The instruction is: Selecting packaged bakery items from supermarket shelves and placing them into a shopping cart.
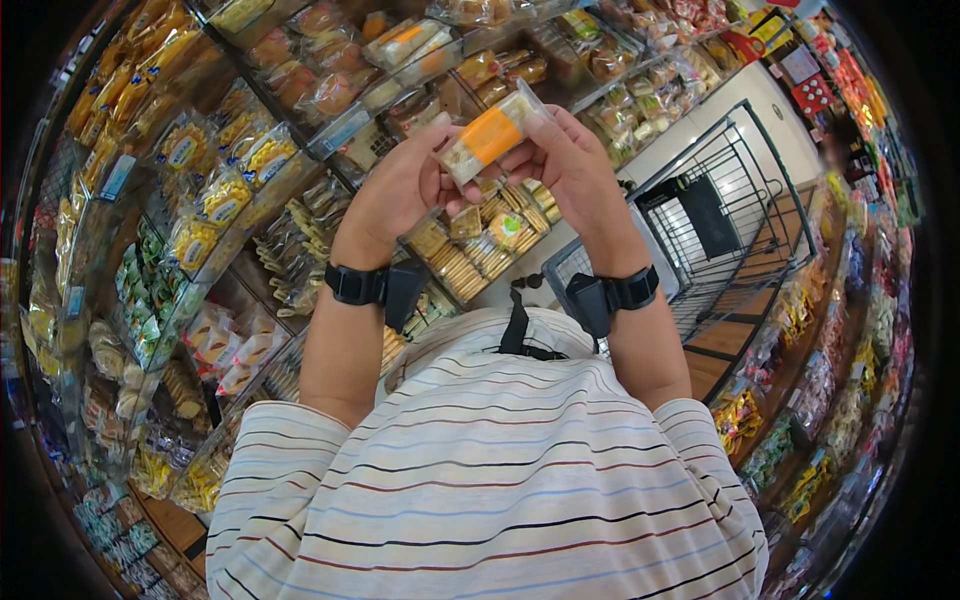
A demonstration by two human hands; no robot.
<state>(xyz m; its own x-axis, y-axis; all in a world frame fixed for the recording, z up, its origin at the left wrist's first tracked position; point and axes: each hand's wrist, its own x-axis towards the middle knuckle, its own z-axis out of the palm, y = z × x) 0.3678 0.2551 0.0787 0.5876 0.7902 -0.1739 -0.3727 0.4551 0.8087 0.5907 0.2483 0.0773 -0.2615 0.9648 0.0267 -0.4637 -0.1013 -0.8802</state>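
A clear-wrapped snack pack (491,136) with an orange band is held up in front of me by its two ends. My left hand (409,176) pinches its lower left end, thumb on top and fingers beneath. The opposite, upper right end is gripped by my right hand (562,154), whose thumb lies over the wrapper. Both wrists carry black strapped devices. Below the hands lies a bin of stacked crackers (480,244) in clear packs. Similar packs with orange bands (412,45) sit on the shelf beyond.
Tiered bins of yellow snack packs (225,199), green-wrapped sweets (150,281) and round buns (322,60) spread to the left and ahead. At my right stands a wire shopping cart (720,217). Behind it, more shelves of packaged sweets (817,360) curve along the right rim.
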